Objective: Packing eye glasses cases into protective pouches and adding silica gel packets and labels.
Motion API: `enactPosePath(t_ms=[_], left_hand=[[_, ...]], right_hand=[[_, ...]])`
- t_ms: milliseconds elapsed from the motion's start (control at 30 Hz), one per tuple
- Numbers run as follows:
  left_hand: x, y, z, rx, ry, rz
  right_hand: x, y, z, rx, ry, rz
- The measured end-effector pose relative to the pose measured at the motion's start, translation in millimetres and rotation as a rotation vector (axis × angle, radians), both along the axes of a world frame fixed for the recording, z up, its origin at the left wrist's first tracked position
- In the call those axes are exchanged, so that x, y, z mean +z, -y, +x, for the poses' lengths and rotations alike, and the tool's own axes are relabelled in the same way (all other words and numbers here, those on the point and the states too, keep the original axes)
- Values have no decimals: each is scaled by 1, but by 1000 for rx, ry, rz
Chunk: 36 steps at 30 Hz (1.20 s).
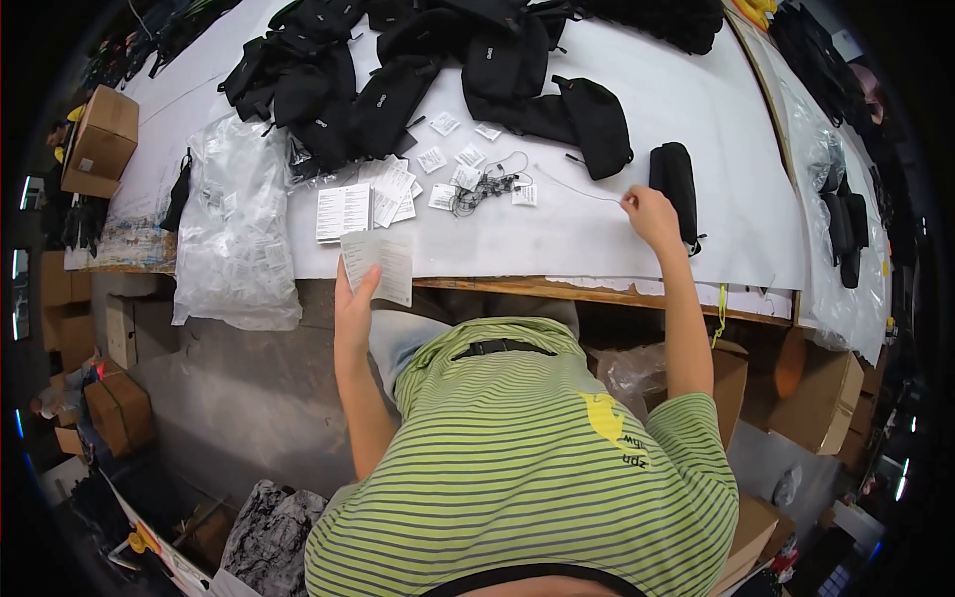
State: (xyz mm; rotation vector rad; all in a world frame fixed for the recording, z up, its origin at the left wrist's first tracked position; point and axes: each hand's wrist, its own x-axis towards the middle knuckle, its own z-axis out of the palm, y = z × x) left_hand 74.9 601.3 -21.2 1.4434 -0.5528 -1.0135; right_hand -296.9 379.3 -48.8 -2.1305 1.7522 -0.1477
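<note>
My left hand (355, 295) is closed on a thin printed leaflet (389, 269) at the table's front edge, thumb on top. Farther right, my right hand (652, 216) pinches the end of a thin string (580, 189). That string runs left toward a tangle of black strings (485, 189) on the white table. Beside the tangle lie several small white packets (431, 159). A stack of printed leaflets (343, 212) sits just beyond the leaflet I hold, with looser ones fanned to its right. Close to my right hand rests a long black zipped pouch (672, 179).
Black pouches (389, 99) are heaped across the far side of the table (736, 149). Clear plastic bags (234, 219) hang over the front edge at left. A cardboard box (102, 137) stands at the far left, and more boxes (818, 403) sit below at right.
</note>
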Motion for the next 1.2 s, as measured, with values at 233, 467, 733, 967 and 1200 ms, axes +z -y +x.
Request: enactPosePath(t_ms=[233,467,733,967,1200], left_hand=[[17,11,-23,-238,267,36],[20,12,-49,-269,130,34],[14,22,-65,-312,106,-82],[27,46,-84,-275,474,-262],[35,43,-97,-279,425,-198]], right_hand=[[-8,-3,15,-22,-46,-144],[-57,22,86,-92,-4,-268],[-48,26,78,110,65,-263],[40,-46,76,-154,1350,302],[74,-108,112,15,1266,323]])
